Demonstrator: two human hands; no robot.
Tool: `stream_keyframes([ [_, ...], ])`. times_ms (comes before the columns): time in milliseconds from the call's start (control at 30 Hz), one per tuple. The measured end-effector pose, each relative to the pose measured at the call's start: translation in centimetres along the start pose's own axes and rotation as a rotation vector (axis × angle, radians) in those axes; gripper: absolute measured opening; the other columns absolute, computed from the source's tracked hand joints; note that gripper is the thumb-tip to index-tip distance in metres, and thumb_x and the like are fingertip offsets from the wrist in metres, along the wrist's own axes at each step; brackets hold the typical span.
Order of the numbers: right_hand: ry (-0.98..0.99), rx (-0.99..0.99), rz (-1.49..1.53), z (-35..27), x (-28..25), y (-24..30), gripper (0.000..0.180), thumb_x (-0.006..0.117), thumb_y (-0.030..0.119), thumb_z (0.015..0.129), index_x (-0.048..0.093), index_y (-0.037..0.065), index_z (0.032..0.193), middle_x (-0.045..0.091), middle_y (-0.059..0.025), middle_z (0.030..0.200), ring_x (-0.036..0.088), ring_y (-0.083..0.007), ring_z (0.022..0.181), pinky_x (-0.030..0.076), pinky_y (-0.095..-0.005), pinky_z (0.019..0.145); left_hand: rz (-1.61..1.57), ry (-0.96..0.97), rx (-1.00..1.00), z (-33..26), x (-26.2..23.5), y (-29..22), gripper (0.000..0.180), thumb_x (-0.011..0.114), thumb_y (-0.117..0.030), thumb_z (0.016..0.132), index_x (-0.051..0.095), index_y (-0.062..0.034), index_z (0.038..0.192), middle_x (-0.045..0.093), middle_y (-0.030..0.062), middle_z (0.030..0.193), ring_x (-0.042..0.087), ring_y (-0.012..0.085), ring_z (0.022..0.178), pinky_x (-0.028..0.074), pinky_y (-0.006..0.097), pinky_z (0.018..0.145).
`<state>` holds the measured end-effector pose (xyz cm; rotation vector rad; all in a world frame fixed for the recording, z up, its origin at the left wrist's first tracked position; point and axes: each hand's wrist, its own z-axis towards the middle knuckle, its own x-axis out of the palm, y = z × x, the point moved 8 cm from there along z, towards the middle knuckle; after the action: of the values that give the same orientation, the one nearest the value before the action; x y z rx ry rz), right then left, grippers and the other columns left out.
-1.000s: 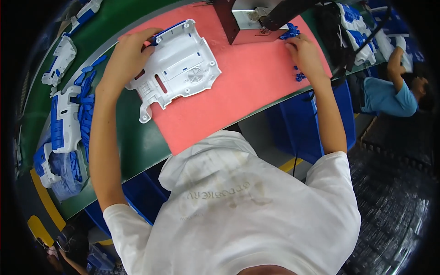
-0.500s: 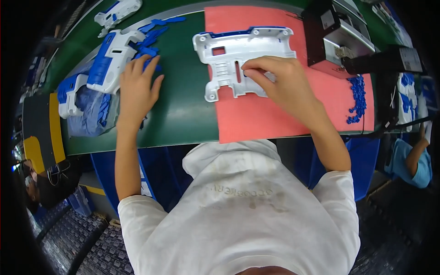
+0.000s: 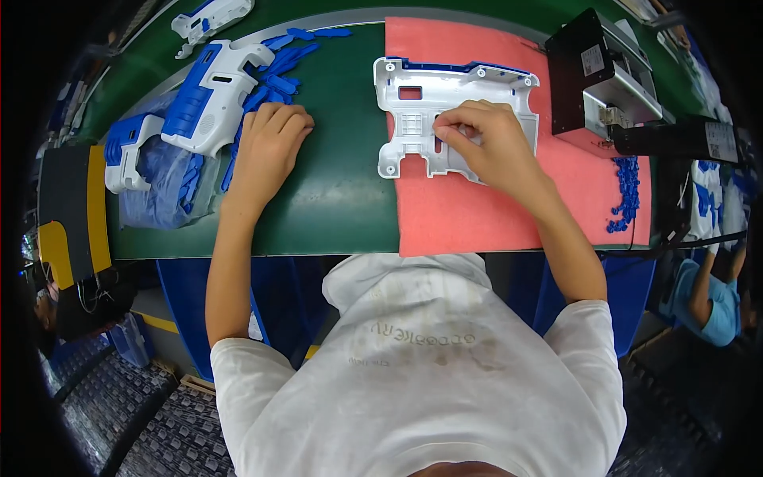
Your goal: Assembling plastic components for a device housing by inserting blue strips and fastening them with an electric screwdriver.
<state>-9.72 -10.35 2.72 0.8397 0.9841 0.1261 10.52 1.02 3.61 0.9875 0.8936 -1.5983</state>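
A white plastic housing shell [image 3: 501, 95] with a blue edge lies hollow side up, mostly on the pink mat [image 3: 461, 222]. My right hand [image 3: 489, 139] is over it, thumb and forefinger pinched at a narrow slot. Whatever is in that pinch is too small or hidden to make out. On the left, my left hand [image 3: 274, 147] has its fingers curled together beside a pile of flat blue plastic strips [image 3: 278, 83]. I cannot see what its fingertips hold. Next to it rests a blue-and-white housing [image 3: 211, 99], its outer side up.
Another blue-and-white housing [image 3: 131, 151] and a clear plastic bag [image 3: 155, 199] sit at the left. A black and silver machine [image 3: 600, 87] stands at the back right, above a heap of small blue parts [image 3: 626, 195]. A co-worker in a blue shirt [image 3: 703, 302] is far right.
My left hand's fingers, spread before, have drawn together by the blue strips. My right hand keeps its pinch at the slot. The whole view has shifted slightly.
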Motion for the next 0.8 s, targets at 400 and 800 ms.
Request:
stream_keyframes([
  [400, -0.119, -0.037, 0.305, 1.2, -1.9, 1.9, 0.017, 0.07, 0.007, 0.081, 0.069, 0.003, 0.097, 0.065, -0.0073, 0.084, 0.059, -0.0127, 0.071, 0.047, -0.0272, 0.066, -1.549, -0.169, -0.745, 1.3, 2.2, -2.6, 0.015, 0.068, -0.006, 0.087, 0.063, 0.0005, 0.1, 0.066, 0.0072, 0.089, 0.06, 0.0089, 0.069, 0.042, 0.019, 0.05],
  [800, -0.225, 0.231, 0.941, 1.6, -1.3, 0.0, 0.027, 0.068, 0.002, 0.085, 0.065, -0.004, 0.111, 0.065, -0.0068, 0.089, 0.063, -0.0101, 0.078, 0.053, -0.0215, 0.069, -1.875, -0.361, -0.766, 6.0, 5.6, -6.6, 0.023, 0.068, 0.0, 0.085, 0.057, 0.0038, 0.104, 0.067, 0.0121, 0.098, 0.066, 0.0144, 0.086, 0.054, 0.024, 0.077],
])
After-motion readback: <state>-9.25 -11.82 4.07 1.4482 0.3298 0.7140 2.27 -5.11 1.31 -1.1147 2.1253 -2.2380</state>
